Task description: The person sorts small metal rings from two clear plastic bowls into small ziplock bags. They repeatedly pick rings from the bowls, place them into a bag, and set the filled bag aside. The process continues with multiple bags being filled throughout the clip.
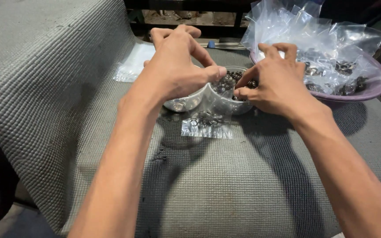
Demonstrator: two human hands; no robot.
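Your left hand [177, 66] arches over the two clear bowls near the far edge of the bench [252, 194], thumb and fingertips drawn together in a pinch above the seam where the bowls touch. I cannot tell whether that grip has anything in it; the fingers hide it. Your right hand [272, 77] dips its fingertips into the right-hand clear bowl [230, 103], closing on the small dark metal rings [228, 81] heaped there, so that grip is picking at the rings.

The left-hand clear bowl [184, 103] sits touching its twin and holds paler metal pieces, mostly hidden under your palm. Just in front of both bowls lies a small clear bag [207, 125], flat on the grey ribbed mat, with a few rings inside, close enough that your hands need hardly travel.

At the far right corner a purple basin [367, 90] holds a pile of clear bags [314, 39], many already carrying rings. Another flat bag [131, 66] lies beyond your left wrist.
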